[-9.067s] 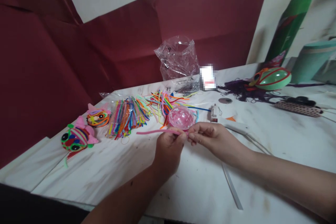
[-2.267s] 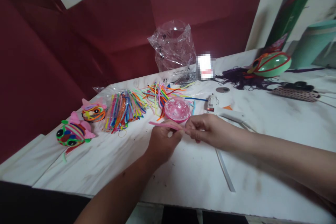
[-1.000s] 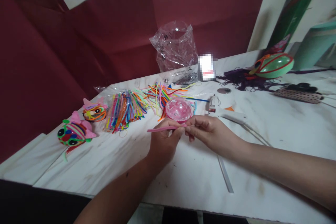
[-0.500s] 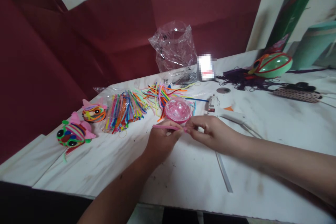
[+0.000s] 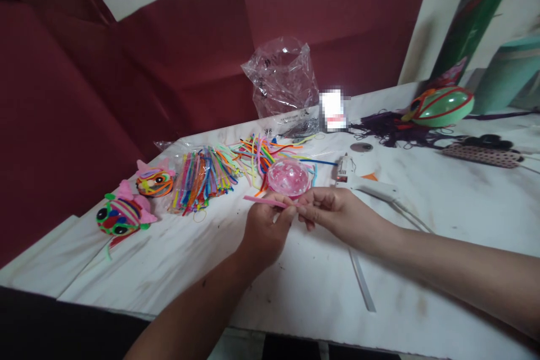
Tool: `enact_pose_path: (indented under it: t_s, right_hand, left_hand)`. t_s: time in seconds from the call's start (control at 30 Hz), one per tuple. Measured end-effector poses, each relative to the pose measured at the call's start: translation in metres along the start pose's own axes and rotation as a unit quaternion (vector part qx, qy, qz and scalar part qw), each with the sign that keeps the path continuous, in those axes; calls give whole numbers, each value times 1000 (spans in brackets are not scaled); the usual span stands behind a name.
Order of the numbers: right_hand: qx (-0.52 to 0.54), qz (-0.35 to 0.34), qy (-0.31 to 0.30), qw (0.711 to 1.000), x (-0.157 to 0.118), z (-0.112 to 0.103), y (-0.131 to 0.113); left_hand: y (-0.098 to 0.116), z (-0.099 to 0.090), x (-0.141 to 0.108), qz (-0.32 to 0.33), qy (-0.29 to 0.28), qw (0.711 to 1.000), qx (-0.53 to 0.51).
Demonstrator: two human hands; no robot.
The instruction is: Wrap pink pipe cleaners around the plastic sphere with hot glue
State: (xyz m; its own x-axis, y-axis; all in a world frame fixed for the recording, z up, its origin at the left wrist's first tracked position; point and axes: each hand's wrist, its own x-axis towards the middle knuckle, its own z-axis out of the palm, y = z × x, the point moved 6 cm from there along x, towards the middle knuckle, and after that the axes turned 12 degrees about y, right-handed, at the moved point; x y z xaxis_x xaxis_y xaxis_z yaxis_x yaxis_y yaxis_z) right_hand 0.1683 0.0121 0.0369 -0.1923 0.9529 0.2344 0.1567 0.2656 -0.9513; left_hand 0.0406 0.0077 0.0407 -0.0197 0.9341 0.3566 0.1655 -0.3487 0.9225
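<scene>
A pink pipe cleaner is pinched between my two hands, its free end sticking out to the left. My left hand grips it with thumb and fingers. Close against the left fingertips, my right hand pinches its other end, which the fingers mostly hide. Just behind the hands sits a pink bowl-shaped shell with whitish patches inside. Beyond and left of the shell lie loose coloured pipe cleaners.
A bag of pipe cleaners and two decorated fish figures lie left. A white glue gun with its cable, a white strip, purple cords and a green balloon-like figure are right. A clear plastic bag stands behind.
The pink pipe cleaner's free end now tilts up to the left more steeply. My fingers have shifted slightly along it, and the whole view has moved a little.
</scene>
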Motion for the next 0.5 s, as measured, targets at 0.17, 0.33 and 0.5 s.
enact_pose_path:
  t_s: [0.17,0.33,0.5]
  right_hand:
    - [33,-20,31,999,-2,-3,-1]
    - [127,-8,21,992,-1,1,5]
    - [134,7,17,991,1,0,7]
  left_hand:
    - [-5,0,0,-51,34,997,-44]
    - [-3,6,-1,-83,2,992,-93]
    - [-1,3,0,-76,4,995,-64]
